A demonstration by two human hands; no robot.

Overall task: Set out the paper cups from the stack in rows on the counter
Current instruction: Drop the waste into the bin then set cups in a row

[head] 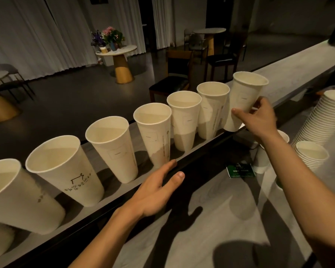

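Nearest, the left hand (159, 187) is lying flat with its fingers straight, reaching the dark edge of the counter (201, 238) and holding nothing. Farther out, the right hand (259, 120) is pinching a paper cup (244, 97) low on its side, thumb in front and fingers behind. That cup is leaning a bit at the far end of the row of cups (112, 147) on the high ledge (298, 74) — and the tall stack (317, 120) is standing near the right arm.
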